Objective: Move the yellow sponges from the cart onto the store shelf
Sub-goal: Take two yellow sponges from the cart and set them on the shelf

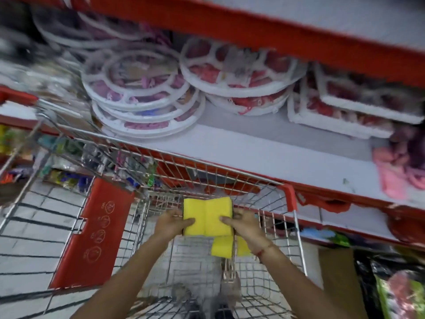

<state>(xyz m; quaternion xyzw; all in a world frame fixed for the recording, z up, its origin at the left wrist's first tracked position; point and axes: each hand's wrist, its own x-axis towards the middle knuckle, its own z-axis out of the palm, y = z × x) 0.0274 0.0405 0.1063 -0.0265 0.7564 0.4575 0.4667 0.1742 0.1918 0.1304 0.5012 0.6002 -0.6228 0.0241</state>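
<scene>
While the left hand (175, 223) and the right hand (241, 224) are pressed inward from opposite sides, a pair of yellow sponges (208, 216) set side by side is clamped between them, thumbs laid over the top face. The pair is held above the wire cart (296, 229), not yet on the shelf. Further yellow sponges (222, 247) are seen just below the right hand, and whether they are gripped or merely lying in the cart cannot be told. Beyond the cart rim, a bare stretch of the grey shelf (276, 148) lies in front of stacked white trays (147, 104). Since the pair is kept together by side pressure alone, it could buckle at its seam and a sponge could be dropped.
</scene>
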